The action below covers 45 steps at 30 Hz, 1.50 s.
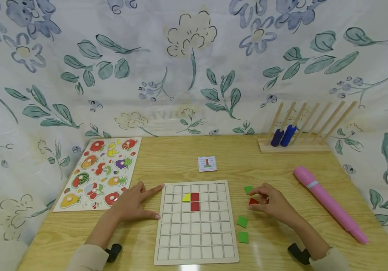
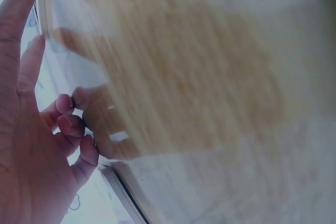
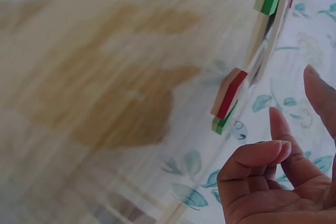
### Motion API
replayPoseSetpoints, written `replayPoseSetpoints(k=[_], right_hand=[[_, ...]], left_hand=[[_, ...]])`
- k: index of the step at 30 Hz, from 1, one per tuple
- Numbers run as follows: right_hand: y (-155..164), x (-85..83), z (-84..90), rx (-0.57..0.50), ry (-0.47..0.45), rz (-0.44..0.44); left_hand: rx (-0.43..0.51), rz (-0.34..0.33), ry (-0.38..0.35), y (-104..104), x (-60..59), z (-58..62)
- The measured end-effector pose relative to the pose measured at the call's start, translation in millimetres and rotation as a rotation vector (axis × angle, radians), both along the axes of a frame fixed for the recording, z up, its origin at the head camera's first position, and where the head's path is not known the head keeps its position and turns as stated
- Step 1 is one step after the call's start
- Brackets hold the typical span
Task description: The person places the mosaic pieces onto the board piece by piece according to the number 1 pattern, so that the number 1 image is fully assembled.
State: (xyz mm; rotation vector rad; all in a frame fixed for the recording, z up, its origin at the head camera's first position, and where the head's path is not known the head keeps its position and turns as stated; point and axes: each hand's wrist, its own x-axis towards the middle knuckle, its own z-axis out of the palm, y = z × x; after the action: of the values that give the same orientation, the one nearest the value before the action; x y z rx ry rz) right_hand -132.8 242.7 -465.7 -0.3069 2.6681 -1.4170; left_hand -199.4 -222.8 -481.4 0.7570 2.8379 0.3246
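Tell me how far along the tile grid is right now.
Done: a yellow tile and two red tiles sit in the grid board. In hand: the right hand reaches over a red tile beside the board, while the left hand steadies the board's edge. Left: three green tiles lie loose; the pattern card shows more cells.

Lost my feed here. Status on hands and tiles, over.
Left hand flat on the table, at the grid board edge. Right hand touching a red tile, grip unclear. Green tiles loose nearby; nothing blocking.

Fruit puzzle, pink pen, peg rack
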Motion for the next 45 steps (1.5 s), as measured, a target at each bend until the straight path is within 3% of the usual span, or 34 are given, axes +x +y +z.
replayPoseSetpoints(k=[9,18,30,36,45], right_hand=[[3.4,-2.2,-4.4,0.037,-0.021,-0.019],[4.7,-2.6,-11.3,0.160,0.084,-0.013],[-1.2,-1.9,-14.8,0.280,0.126,-0.030],[-3.0,-1.1,-13.7,0.333,0.142,-0.054],[-11.4,-0.9,-7.5,0.290,0.165,-0.096]], left_hand=[[0.000,-0.005,0.006,-0.2,0.1,-0.5],[0.012,-0.017,0.029,-0.7,1.6,1.1],[0.020,-0.022,0.043,-1.8,-0.1,-1.8],[0.010,-0.008,0.014,-0.7,0.0,1.6],[0.009,-0.013,0.026,-1.6,-0.4,-0.2]])
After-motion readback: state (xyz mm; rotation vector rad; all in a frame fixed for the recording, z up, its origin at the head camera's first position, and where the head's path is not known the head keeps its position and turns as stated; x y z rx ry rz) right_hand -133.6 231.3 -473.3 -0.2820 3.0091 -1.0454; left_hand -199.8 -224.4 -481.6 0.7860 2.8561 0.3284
